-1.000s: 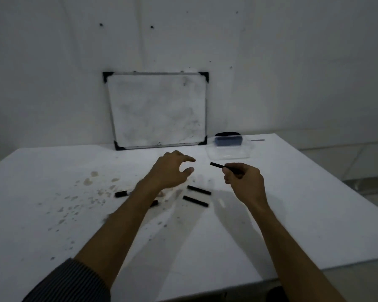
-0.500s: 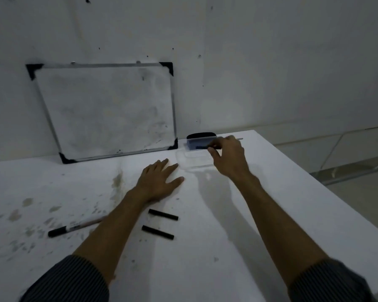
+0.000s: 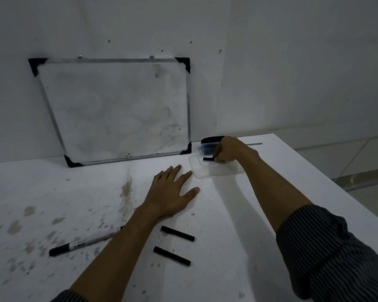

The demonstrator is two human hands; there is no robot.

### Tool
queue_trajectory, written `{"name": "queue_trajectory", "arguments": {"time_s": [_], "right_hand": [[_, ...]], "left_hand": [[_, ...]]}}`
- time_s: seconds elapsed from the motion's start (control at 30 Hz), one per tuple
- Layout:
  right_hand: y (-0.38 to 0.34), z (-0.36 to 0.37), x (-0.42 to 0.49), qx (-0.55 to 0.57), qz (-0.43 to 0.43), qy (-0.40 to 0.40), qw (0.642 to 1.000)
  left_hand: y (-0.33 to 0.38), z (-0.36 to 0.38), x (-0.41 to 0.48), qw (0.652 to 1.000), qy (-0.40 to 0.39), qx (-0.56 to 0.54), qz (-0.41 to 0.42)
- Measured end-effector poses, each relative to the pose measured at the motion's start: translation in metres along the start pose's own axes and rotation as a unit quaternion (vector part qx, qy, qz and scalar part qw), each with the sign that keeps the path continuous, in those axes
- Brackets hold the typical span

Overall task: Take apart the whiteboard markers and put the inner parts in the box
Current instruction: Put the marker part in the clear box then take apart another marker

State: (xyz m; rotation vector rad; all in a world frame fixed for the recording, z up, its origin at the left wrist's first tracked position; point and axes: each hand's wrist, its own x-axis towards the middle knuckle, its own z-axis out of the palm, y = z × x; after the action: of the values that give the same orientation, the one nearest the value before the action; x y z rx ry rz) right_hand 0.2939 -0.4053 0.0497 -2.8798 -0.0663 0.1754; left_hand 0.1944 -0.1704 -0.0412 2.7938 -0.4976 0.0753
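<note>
My right hand (image 3: 229, 151) reaches into the clear plastic box (image 3: 207, 172) at the back of the white table and pinches a short black inner rod (image 3: 208, 159), which lies low inside the box. My left hand (image 3: 172, 190) rests flat on the table with fingers spread, just left of the box. Two more black inner rods (image 3: 177, 233) (image 3: 172, 256) lie side by side near my left forearm. A whiteboard marker (image 3: 79, 246) with a black cap lies to the left, partly hidden under that forearm.
A small whiteboard (image 3: 116, 112) leans against the wall behind the table. A dark lid or object (image 3: 210, 140) sits behind the box. The table surface (image 3: 42, 214) is stained at the left. The table's right edge drops to the floor.
My right hand carried the black rod from mid-table to the box and lowered it inside. My left hand went flat onto the table. The view shifted closer and rightward.
</note>
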Motion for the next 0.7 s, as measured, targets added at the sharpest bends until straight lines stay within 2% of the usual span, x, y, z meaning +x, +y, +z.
{"name": "queue_trajectory", "arguments": {"time_s": [0.17,0.33,0.4,0.53,0.6,0.7], "right_hand": [[-0.007,-0.009,-0.026,0.104,-0.018,0.083,0.991],[-0.039,0.001,-0.107,0.229,-0.084,0.175,0.954],[-0.055,0.016,-0.142,0.243,-0.097,0.176,0.949],[-0.085,0.049,-0.204,0.2,-0.147,0.167,0.954],[-0.102,0.066,-0.231,0.169,-0.191,0.162,0.953],[-0.127,0.092,-0.262,0.164,-0.249,0.112,0.948]], "left_hand": [[0.002,-0.005,-0.002,0.999,-0.001,-0.03,-0.015],[0.001,-0.052,-0.003,0.98,-0.087,-0.17,-0.05],[-0.005,-0.078,-0.017,0.976,-0.096,-0.192,-0.034],[-0.022,-0.118,-0.075,0.984,-0.097,-0.148,-0.01],[-0.032,-0.131,-0.113,0.988,-0.081,-0.133,-0.013],[-0.046,-0.137,-0.169,0.988,-0.043,-0.143,-0.022]]}}
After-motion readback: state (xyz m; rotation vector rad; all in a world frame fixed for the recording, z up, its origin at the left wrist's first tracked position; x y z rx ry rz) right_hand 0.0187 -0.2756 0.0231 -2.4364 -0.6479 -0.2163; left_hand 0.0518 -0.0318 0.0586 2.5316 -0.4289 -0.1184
